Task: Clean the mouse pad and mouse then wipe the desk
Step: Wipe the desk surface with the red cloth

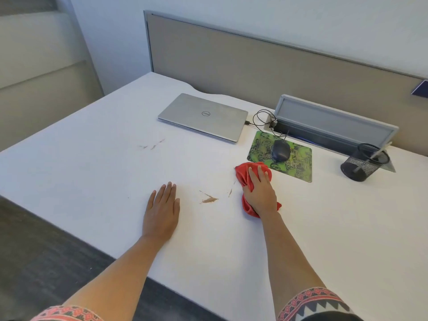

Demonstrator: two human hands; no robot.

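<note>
Cloth (242,175) against mouse pad (299,168) edge

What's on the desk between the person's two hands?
Brown dirt smears on the desk, between the flat left hand and the right hand pressing the red cloth; head view.

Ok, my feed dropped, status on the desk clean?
Left hand flat on desk. Right hand pressing red cloth at mouse pad's near corner. Mouse on pad. Brown smears between hands.

The desk (92,158) is seen by one head-worn camera, held close above its near edge and faced down toward the far partition (231,66).
</note>
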